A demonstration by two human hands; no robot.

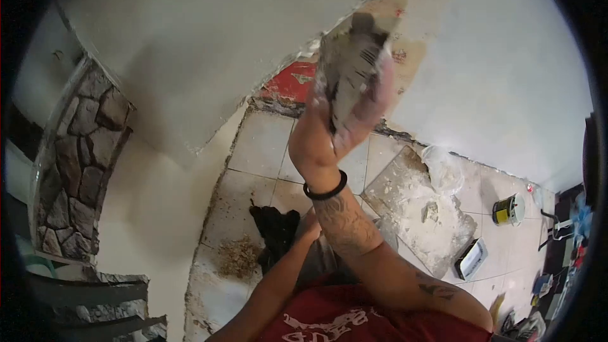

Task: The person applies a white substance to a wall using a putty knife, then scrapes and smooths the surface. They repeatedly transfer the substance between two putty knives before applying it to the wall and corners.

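My right hand (354, 107) is raised in front of the wall, its fingers wrapped round the sides of a flat grey tool (358, 63), blurred and smeared with white. A black band circles that wrist. Beyond the tool runs the ragged edge of the white wall coating (304, 50), with a red patch (290, 83) beside it. Lower down, my left hand (310, 225) is close to a black cloth or bag (275, 231); its fingers are mostly hidden by my right forearm, and what it holds cannot be made out.
On the tiled floor lies a board (386, 180) covered with white powder and lumps, with a plastic bag (443, 168) at its edge. To the right are a bucket (508, 209) and a white tray (472, 258). Brown debris (239, 257) lies lower left, near stone cladding (82, 152).
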